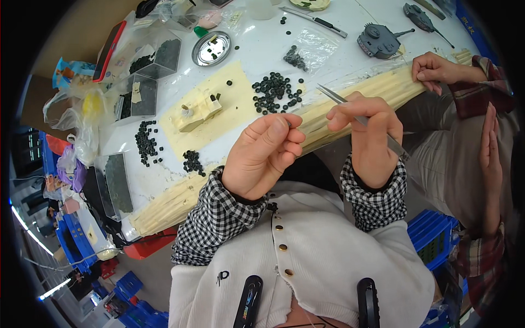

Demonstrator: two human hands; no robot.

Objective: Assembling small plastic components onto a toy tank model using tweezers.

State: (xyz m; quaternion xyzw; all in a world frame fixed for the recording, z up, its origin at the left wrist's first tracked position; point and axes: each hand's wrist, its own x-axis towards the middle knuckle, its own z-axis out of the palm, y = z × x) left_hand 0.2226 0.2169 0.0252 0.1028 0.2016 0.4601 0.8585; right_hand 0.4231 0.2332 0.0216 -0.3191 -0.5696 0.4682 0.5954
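Observation:
Near the table's front edge, my left hand (261,156) is closed in a pinch, with a small dark piece (289,125) just showing between thumb and fingertips. Beside it on the right, my right hand (374,136) grips metal tweezers (395,146), whose tips point up and left, apart from the left hand. Beyond my hands lies a pile of small round black wheels (276,90). A pale yellow block-shaped model part (201,113) rests on a yellow sheet (232,79). Two heaps of small black parts, one larger (146,143) and one smaller (192,162), sit to the left.
Clear boxes (164,57) of dark parts, a red-edged phone (111,50) and plastic bags (90,109) crowd the left. Farther back are a round metal lid (202,54), a craft knife (322,23) and grey tank turrets (380,41). Another person's hand (437,71) rests at the right edge.

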